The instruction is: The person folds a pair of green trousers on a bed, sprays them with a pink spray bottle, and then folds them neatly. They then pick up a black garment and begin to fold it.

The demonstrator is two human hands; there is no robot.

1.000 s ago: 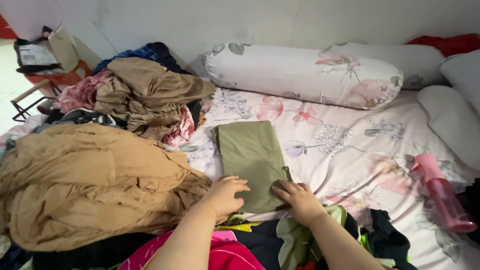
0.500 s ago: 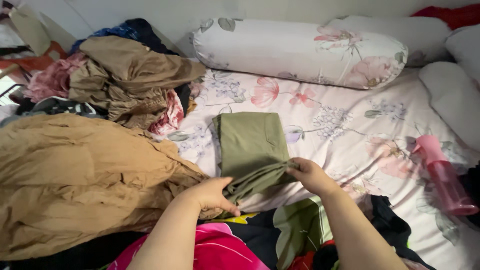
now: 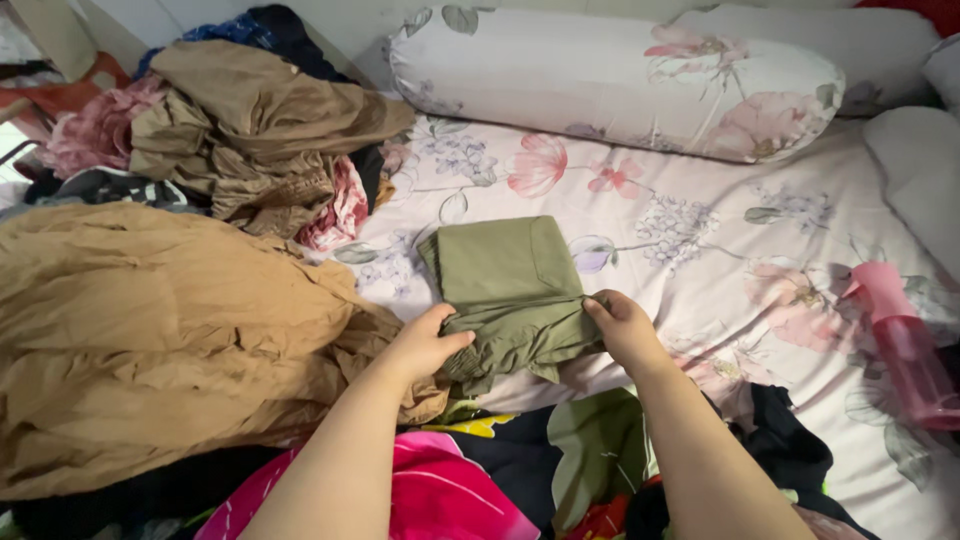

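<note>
head view: the left hand [image 3: 425,345] and right hand [image 3: 622,325] each pinch closed on the near edge of the olive green garment [image 3: 505,275], folded on the floral bedsheet [image 3: 690,250]. a tan cloth pile [image 3: 160,340] lies left, a pink bottle [image 3: 905,345] right.

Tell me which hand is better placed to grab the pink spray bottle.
Right, probably. The right hand grips the olive garment on the side nearer the pink spray bottle; the left hand sits farther away.

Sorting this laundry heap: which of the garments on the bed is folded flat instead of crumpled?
The olive green garment on the floral sheet, gripped by both hands. The big tan garment and the brown pile lie rumpled.
</note>
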